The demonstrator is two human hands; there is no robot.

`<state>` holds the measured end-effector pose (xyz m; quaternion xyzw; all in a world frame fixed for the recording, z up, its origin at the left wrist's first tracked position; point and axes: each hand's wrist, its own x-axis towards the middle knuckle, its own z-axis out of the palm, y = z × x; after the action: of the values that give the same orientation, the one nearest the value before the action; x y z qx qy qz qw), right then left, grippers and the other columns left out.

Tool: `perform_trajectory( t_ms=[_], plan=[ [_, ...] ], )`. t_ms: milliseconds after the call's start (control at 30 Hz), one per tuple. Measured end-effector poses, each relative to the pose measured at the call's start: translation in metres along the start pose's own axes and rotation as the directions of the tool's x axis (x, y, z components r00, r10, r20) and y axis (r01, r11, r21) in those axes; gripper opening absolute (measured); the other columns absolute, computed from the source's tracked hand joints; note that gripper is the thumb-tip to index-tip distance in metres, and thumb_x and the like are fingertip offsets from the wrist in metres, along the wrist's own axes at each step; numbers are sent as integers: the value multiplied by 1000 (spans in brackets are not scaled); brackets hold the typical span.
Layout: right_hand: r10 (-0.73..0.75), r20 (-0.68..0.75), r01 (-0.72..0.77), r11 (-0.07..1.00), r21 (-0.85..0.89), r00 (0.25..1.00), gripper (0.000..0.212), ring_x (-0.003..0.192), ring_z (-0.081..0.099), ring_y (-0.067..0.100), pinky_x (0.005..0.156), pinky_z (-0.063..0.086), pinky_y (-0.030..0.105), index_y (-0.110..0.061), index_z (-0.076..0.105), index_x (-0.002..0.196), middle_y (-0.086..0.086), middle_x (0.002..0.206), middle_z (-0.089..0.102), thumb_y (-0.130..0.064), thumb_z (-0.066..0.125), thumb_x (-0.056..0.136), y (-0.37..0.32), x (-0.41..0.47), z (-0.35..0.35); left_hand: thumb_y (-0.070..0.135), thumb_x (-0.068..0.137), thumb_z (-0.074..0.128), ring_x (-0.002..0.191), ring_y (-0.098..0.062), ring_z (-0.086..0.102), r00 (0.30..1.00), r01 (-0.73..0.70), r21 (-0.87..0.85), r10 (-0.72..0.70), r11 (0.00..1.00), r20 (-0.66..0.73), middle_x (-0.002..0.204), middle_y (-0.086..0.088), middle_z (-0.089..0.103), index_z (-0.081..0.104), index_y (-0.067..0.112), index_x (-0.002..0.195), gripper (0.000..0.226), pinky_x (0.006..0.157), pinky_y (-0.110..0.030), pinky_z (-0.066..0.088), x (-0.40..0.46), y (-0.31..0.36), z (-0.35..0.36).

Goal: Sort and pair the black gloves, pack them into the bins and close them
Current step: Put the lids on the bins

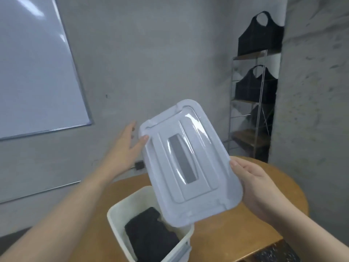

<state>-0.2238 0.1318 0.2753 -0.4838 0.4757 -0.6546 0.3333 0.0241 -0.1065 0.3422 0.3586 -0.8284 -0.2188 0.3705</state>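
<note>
Two hands (pixel 253 188) tilt glossy rounded-rectangle plastic lid (pixel 188 163).

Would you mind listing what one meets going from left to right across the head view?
Whiteboard → left hand → lid → right hand → shelf with dark bags. The bin of black gloves lies below the lid, so it has no clear place in the order.
</note>
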Motion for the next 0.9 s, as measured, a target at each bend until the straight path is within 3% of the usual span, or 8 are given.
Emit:
perform_trajectory(
  t_ms=[67, 167, 333, 500, 633, 733, 800, 900],
  plan=[
    [70, 57, -72, 996, 46, 996, 45, 118, 66, 41, 101, 53, 55, -9, 69, 130, 21, 126, 70, -30, 33, 113, 12, 4, 9, 87, 77, 52, 107, 7, 63, 999, 34, -64, -32, 997, 34, 126, 32, 61, 44, 64, 128, 57, 93, -34, 54, -10, -21, 0],
    [154, 109, -160, 986, 49, 982, 46, 117, 67, 38, 98, 55, 48, -6, 69, 129, 20, 126, 71, -29, 32, 113, 29, 7, 25, 61, 89, 64, 94, 3, 67, 999, 49, -99, -48, 994, 15, 106, 36, 64, 50, 66, 113, 28, 81, -30, 54, -20, -53, 4],
    [178, -162, -193, 978, -82, 971, 38, 89, 71, 29, 76, 53, 41, -12, 78, 96, 8, 95, 77, -27, 46, 110, 76, 18, 51, 36, 98, 67, 99, -15, 70, 984, 164, 17, -165, 986, 63, 109, 13, 71, 59, 29, 125, 29, 85, -34, 54, -31, -109, 13],
    [56, -319, -175, 918, -356, 946, 52, 57, 27, 14, 62, 18, 34, -13, 34, 60, 8, 60, 26, -25, 56, 105, 123, 38, 74, 34, 103, 60, 119, -18, 66, 956, 215, 38, -218, 976, 197, 128, 7, 70, 60, 30, 133, 31, 106, -47, 50, -50, -155, 20],
    [62, -239, -186, 819, -543, 969, 48, 52, 33, 19, 57, 22, 33, -14, 46, 60, 5, 55, 36, -30, 56, 105, 150, 50, 82, 43, 103, 57, 116, -21, 66, 924, 305, 125, -326, 944, 202, 125, 4, 70, 58, 24, 138, 39, 102, -44, 51, -65, -183, 22],
    [166, -174, -239, 747, -620, 971, 22, 63, 54, 16, 55, 33, 23, -23, 72, 88, 2, 66, 61, -36, 60, 102, 158, 52, 87, 45, 102, 57, 105, -19, 66, 919, 321, 227, -361, 919, 160, 113, 6, 72, 61, 25, 131, 35, 79, -25, 49, -77, -196, 23],
    [206, -117, -231, 727, -647, 972, 14, 78, 62, 8, 63, 41, 18, -29, 74, 107, -10, 81, 70, -34, 63, 100, 159, 47, 89, 42, 102, 58, 99, -21, 66, 921, 319, 227, -357, 920, 155, 106, 3, 73, 64, 23, 125, 31, 78, -30, 50, -83, -201, 24],
    [224, -71, -214, 721, -659, 972, 20, 95, 67, 16, 80, 52, 36, -26, 75, 115, -2, 100, 75, -31, 62, 101, 161, 44, 88, 41, 102, 57, 89, -23, 66, 920, 325, 236, -364, 916, 146, 94, 0, 71, 64, 20, 116, 26, 80, -40, 53, -90, -210, 25]
  ],
)
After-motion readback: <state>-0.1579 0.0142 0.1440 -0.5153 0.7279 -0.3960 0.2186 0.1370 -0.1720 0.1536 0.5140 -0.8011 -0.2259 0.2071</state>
